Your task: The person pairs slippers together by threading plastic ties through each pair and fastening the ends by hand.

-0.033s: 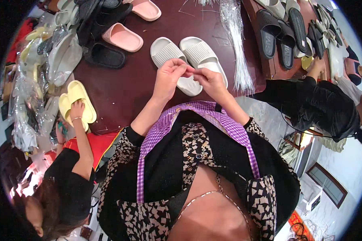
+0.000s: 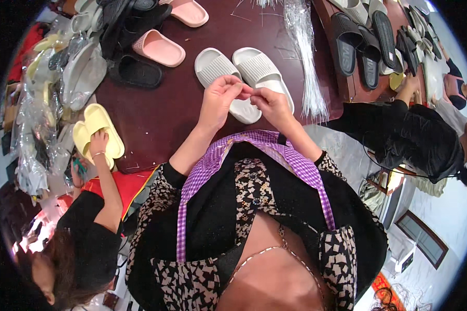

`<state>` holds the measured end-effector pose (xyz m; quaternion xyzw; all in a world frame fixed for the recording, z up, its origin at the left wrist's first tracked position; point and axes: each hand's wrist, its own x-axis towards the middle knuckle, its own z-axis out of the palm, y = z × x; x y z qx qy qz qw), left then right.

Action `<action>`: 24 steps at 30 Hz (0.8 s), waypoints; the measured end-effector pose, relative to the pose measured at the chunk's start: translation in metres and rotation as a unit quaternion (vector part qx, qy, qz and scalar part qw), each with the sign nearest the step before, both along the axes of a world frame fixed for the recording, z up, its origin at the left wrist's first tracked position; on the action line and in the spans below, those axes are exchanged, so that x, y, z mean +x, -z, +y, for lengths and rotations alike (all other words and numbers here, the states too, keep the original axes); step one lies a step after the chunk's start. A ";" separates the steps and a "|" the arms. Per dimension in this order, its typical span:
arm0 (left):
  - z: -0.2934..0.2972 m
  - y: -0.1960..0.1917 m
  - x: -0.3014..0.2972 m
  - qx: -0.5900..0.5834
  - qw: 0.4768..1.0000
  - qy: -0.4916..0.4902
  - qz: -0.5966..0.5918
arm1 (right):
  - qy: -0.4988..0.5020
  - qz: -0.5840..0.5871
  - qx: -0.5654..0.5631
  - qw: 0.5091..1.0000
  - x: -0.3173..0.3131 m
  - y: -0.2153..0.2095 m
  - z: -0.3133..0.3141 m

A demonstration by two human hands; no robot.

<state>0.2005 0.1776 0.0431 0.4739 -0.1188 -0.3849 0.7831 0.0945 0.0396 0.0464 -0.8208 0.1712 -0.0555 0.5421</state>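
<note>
My left hand (image 2: 222,100) and my right hand (image 2: 273,106) meet at the fingertips, both pinched closed. Whatever sits between the fingers is too small to make out. Just beneath and beyond them, a pair of light grey slide slippers lies side by side on the dark red table, the left slipper (image 2: 211,59) and the right slipper (image 2: 251,60) with toes pointing away from me. My hands cover part of both slippers. To the right of the pair lies a long bundle of thin whitish strands (image 2: 311,88), partly inside a clear plastic sleeve.
Pink slippers (image 2: 160,49) and black slippers (image 2: 136,71) are heaped at the far left, beside plastic-wrapped slippers (image 2: 81,75). A co-worker's hand (image 2: 99,142) rests on yellow slippers (image 2: 102,119). Black slides (image 2: 346,46) stand on the right-hand table (image 2: 362,94), near another person's arm.
At the left, the co-worker's yellow slippers have shifted slightly leftward and apart. My hands and the grey slippers stay almost exactly where they were.
</note>
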 end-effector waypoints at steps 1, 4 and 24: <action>-0.002 -0.003 -0.001 -0.018 1.000 0.010 -0.003 | 0.000 -0.001 -0.002 1.000 0.000 -0.003 0.001; -0.005 -0.012 -0.003 -0.047 0.998 -0.009 0.048 | 0.030 -0.038 0.004 0.999 0.000 -0.016 0.000; 0.020 0.029 -0.029 0.116 0.770 0.064 -0.624 | 0.159 0.102 0.104 0.976 -0.036 -0.044 -0.040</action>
